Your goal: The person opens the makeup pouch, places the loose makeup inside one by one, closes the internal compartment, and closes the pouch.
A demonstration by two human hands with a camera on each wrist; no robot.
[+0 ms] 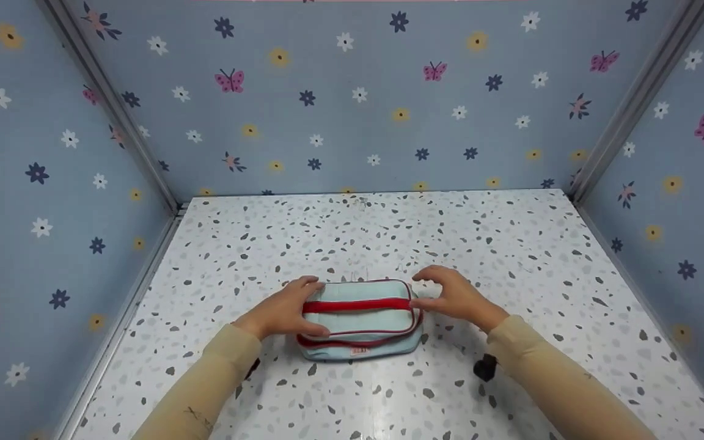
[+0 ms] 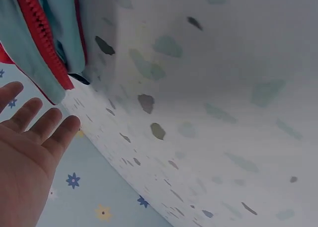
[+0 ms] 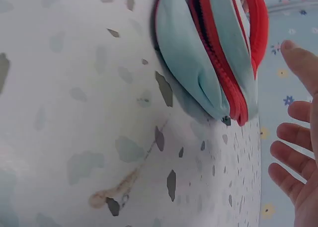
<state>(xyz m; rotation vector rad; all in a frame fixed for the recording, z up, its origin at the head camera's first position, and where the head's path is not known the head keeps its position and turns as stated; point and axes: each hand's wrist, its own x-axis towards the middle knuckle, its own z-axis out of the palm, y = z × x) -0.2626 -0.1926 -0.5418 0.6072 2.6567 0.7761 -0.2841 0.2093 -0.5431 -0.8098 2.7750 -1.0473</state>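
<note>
A light blue zippered pouch (image 1: 352, 322) with red piping lies on the speckled tabletop, a red strap handle (image 1: 358, 305) running across its top. My left hand (image 1: 282, 310) is at the pouch's left end, thumb and fingers spread on either side of the corner. In the left wrist view its fingers are loosely extended beside the red zipper (image 2: 42, 33). At the right end, my right hand (image 1: 459, 297) has its thumb close to the strap's end. The right wrist view shows its fingers spread, with a gap to the pouch (image 3: 186, 53). Whether either thumb touches the fabric I cannot tell.
The white speckled tabletop (image 1: 364, 238) is bounded by blue floral panels at the back (image 1: 358, 73), left (image 1: 40, 201) and right (image 1: 676, 201). Metal posts stand at the back corners. A small black object (image 1: 484, 367) shows beside the right sleeve.
</note>
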